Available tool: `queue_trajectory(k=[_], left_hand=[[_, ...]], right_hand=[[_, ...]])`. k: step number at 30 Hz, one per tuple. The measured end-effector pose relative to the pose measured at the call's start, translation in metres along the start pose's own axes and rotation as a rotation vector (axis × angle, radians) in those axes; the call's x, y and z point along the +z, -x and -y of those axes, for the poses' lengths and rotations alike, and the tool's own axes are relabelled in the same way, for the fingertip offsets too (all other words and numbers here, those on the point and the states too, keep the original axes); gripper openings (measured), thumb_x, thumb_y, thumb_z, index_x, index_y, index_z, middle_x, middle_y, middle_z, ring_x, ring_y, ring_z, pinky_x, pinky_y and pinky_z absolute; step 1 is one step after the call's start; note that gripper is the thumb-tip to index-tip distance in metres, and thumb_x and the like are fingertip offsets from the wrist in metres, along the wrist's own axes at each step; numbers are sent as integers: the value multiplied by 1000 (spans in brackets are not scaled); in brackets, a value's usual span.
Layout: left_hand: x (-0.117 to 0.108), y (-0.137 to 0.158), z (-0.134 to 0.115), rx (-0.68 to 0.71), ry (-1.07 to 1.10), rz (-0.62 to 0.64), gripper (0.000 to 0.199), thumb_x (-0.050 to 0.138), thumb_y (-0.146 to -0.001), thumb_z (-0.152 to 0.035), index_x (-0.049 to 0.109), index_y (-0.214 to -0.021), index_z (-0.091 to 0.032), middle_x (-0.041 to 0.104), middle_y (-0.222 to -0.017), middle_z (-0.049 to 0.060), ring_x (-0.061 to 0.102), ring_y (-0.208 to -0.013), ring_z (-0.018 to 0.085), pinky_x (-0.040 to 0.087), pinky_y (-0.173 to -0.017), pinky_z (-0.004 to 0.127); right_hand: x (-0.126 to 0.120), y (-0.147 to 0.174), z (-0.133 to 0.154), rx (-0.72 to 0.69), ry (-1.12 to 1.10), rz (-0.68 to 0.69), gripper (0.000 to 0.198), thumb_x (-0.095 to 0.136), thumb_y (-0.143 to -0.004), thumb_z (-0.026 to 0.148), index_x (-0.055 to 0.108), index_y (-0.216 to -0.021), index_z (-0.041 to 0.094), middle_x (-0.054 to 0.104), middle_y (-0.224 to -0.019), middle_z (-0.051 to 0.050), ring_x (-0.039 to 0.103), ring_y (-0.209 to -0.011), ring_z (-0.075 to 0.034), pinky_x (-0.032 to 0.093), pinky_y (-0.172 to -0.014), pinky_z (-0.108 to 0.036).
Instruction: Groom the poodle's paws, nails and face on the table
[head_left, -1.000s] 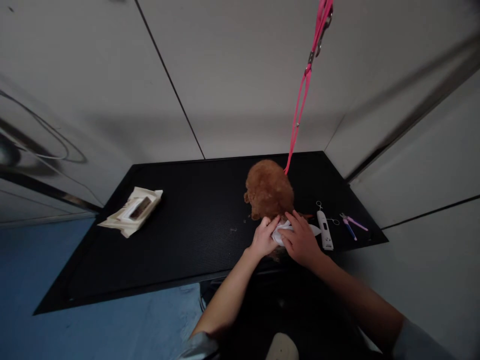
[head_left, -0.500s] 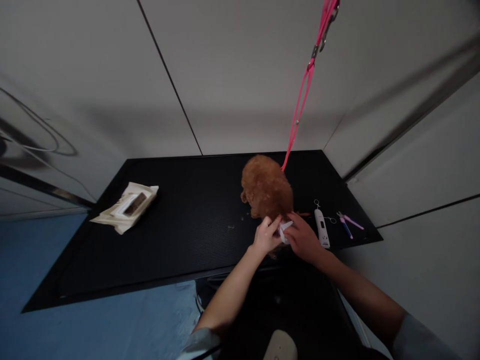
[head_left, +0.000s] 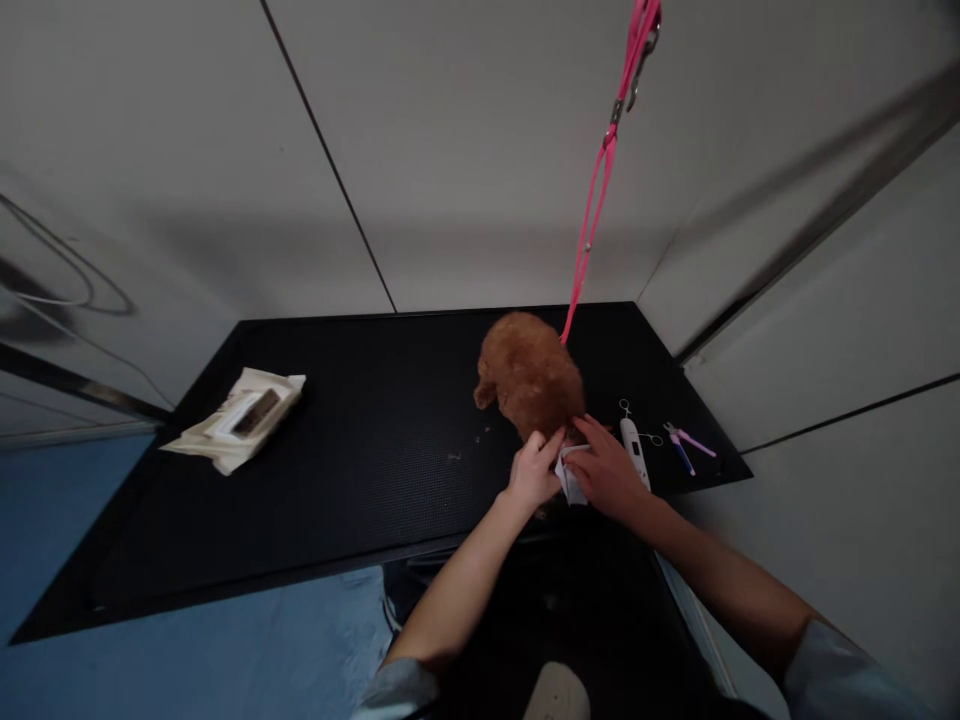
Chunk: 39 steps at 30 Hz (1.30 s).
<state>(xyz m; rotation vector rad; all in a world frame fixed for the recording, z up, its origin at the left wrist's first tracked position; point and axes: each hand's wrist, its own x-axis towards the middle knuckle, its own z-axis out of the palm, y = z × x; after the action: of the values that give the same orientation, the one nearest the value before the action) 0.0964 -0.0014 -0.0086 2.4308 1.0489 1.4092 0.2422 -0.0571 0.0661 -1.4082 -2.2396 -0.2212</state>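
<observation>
A small brown curly-haired dog (head_left: 531,372) is on the black grooming table, with its near end at my hands. My left hand (head_left: 534,470) is closed on the dog's near end, the thumb pressed into the fur; the exact part it grips is hidden. My right hand (head_left: 609,472) holds a white wipe (head_left: 573,487) against the same spot, fingers bent over it. The wipe hangs down between both hands. A pink grooming leash (head_left: 590,235) runs from above down to the dog's far right side.
On the table (head_left: 360,500), a wipes pack (head_left: 238,420) lies at left. To the right are a white clipper (head_left: 634,450), scissors (head_left: 651,439) partly under it, and nail clippers (head_left: 686,448). Small hair tufts (head_left: 454,457) lie left of the dog. Walls stand behind and at right.
The white wipe, bunched up before, now spreads flatter and hangs lower between my hands. My right hand has shifted over it. The whole view has moved slightly.
</observation>
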Motion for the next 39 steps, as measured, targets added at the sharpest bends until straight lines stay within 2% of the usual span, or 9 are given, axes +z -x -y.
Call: queue_trajectory(k=[7,13,17,21,25,28,31,34,39], left_hand=[[4,0,1,1,-35,72,48,56,-82,-36,57,-126,-17,51,-79,3,55,-65,12,53,-58,24],[-3,-4,-4,15,31,-5,63,65,-74,-54,59,-123,-15,53,-82,4,58,-69,14,55,-61,25],[-7,-10,-10,-12,64,-2,61,64,-76,-51,57,-126,-16,54,-84,5,58,-70,15,55,-63,27],[-6,-11,-9,-2,67,34,46,52,-85,-37,57,-126,-16,55,-85,6,58,-70,14,54,-64,26],[-8,-10,-2,50,146,58,67,57,-78,-57,54,-129,-15,56,-85,6,58,-71,16,54,-64,29],[-13,-13,-2,100,291,-3,81,38,-80,-72,54,-128,-10,56,-86,9,58,-75,19,52,-65,31],[-17,-17,-5,-11,357,-74,62,24,-94,-52,60,-121,-10,54,-75,6,54,-70,16,48,-62,29],[-17,-17,-10,-191,427,-150,41,36,-93,-34,62,-117,-13,55,-74,4,54,-71,15,47,-64,27],[-5,-8,-18,-642,702,-368,33,52,-83,-38,57,-108,-16,59,-82,2,55,-70,12,46,-65,24]], right_hand=[[-2,1,-3,44,-29,-5,17,55,-82,14,70,-76,18,53,-131,-15,53,-118,-29,47,-97,-48],[-18,14,-24,-22,-46,-14,18,51,-81,9,67,-77,16,58,-121,-16,54,-118,-28,49,-95,-48],[-32,16,-14,-59,-127,-89,18,50,-83,11,67,-82,17,50,-134,-15,44,-129,-29,43,-101,-50],[-30,2,-3,-155,-30,14,17,55,-79,8,68,-80,18,41,-143,-13,31,-136,-34,39,-103,-54],[-22,-6,-12,-155,20,21,15,55,-82,11,68,-79,18,54,-130,-14,45,-128,-32,44,-99,-51],[-18,-4,-19,-143,-49,-35,18,50,-85,12,68,-82,17,60,-120,-15,55,-116,-26,49,-94,-43],[-16,-1,-20,-86,-131,-71,21,47,-86,13,67,-85,17,59,-121,-15,58,-112,-22,52,-91,-38],[-13,-1,-18,-34,-193,-94,21,45,-88,14,66,-87,17,60,-120,-14,59,-111,-22,52,-90,-37],[-9,-9,-13,23,-221,-102,21,45,-89,16,66,-86,18,60,-122,-12,59,-111,-21,51,-93,-38]])
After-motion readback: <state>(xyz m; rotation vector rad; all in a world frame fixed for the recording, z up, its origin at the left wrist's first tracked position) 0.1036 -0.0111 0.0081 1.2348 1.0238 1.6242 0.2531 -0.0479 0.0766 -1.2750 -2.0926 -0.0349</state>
